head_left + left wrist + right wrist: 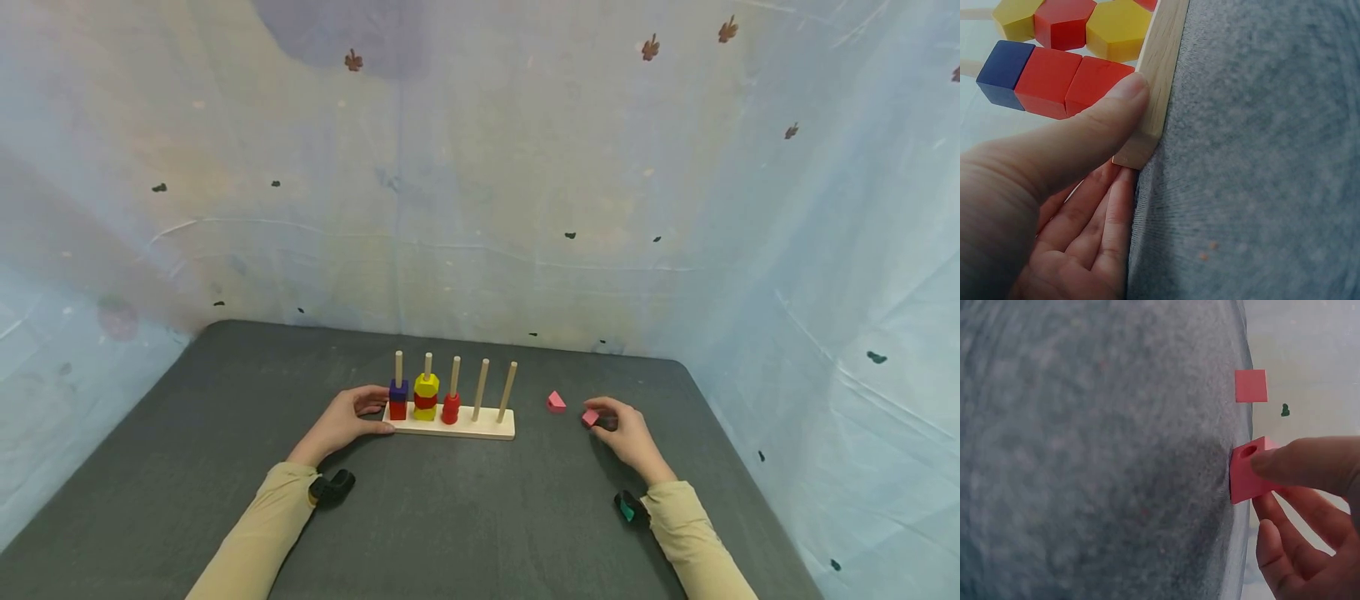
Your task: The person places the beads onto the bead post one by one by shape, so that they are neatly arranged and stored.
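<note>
My left hand (pixel 347 421) holds the left end of a wooden peg board (pixel 487 427), thumb along its front edge and fingers behind the end. The first peg carries a blue cube (pixel 1005 74) over two red cubes (pixel 1050 80). Yellow and red hexagonal blocks (pixel 426 385) are stacked on the second peg, small red rounded pieces (pixel 450 410) on the third. Off to the right, my right hand (pixel 628 435) pinches a pink block with a hole (pixel 1244 478) between thumb and fingers, low at the table surface. Another pink block, a triangular one (pixel 556 403), lies to its left.
The last two pegs (pixel 508 392) on the board's right are bare. Everything rests on a dark grey table (pixel 450 517). A pale patterned sheet (pixel 480 167) hangs behind and beside it. Each wrist wears a black device (pixel 332 489).
</note>
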`<action>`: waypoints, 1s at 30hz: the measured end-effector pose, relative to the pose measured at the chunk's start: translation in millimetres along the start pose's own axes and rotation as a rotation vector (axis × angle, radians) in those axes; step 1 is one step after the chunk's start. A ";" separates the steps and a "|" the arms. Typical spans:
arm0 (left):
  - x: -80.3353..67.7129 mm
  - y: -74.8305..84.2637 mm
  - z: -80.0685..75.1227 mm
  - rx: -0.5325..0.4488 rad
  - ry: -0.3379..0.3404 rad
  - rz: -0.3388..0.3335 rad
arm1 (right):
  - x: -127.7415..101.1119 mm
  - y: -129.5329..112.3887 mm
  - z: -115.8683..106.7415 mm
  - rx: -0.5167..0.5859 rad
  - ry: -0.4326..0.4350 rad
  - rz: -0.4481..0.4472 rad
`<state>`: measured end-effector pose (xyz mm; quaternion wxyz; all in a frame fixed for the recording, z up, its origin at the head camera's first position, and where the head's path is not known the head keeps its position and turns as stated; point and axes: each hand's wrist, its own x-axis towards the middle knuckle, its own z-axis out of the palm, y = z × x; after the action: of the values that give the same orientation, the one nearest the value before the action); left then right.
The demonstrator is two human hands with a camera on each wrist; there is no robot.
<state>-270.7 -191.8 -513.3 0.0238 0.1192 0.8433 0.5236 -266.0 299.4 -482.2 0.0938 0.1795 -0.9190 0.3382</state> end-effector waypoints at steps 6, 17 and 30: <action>0.6 1.3 -0.1 -0.011 -0.004 -0.006 | 2.0 0.5 0.6 0.000 -0.039 0.029; -0.8 1.0 1.0 -0.007 -0.003 -0.002 | 1.2 -3.7 0.0 0.021 -0.038 0.051; 0.8 -0.8 0.9 -0.003 0.005 0.001 | 6.1 -34.6 -13.0 0.455 0.026 0.257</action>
<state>-271.4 -191.2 -514.4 0.0215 0.1181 0.8426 0.5250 -257.3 281.8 -450.4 0.0191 0.0732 -0.8332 0.5478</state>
